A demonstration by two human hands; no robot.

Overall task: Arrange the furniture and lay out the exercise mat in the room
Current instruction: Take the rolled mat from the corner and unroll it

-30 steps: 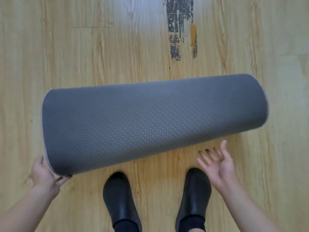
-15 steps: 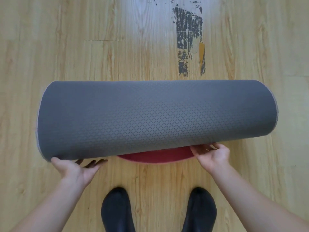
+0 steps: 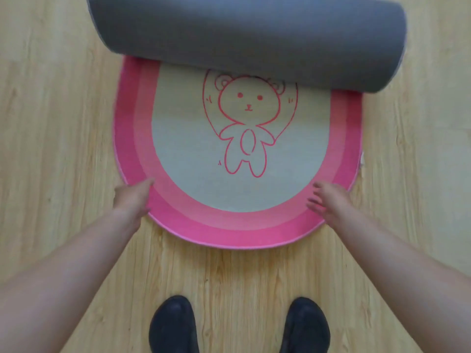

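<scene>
Head view, looking straight down at a pale wood-grain plank floor point(image 3: 56, 128).

Item 1: rounded exercise mat with a pink double-band border and cream centre point(image 3: 178, 138). Partly unrolled and lying flat on the floor, its curved end nearest the person. A red line drawing of a bear point(image 3: 246, 123) sits on the cream field, head toward the roll; the top of the drawing is hidden under the roll.

Item 2: grey rolled portion of the same mat point(image 3: 249, 34). It lies across the top of the frame, resting on the far part of the flat section, its right end lower in the frame than its left. Blurred; surface texture not legible.

Item 3: left hand point(image 3: 133, 197). At the mat's near-left edge, over the pink border, fingers extended forward and loosely together. Blurred; whether it pinches the edge or only rests on it cannot be told.

Item 4: right hand point(image 3: 327, 200). On the pink border at the near-right curve, fingers spread and open, palm down on the mat, gripping nothing.

Item 5: pair of black shoes point(image 3: 175, 327). At the bottom edge, on bare floor, apart from the mat's near rim.
</scene>
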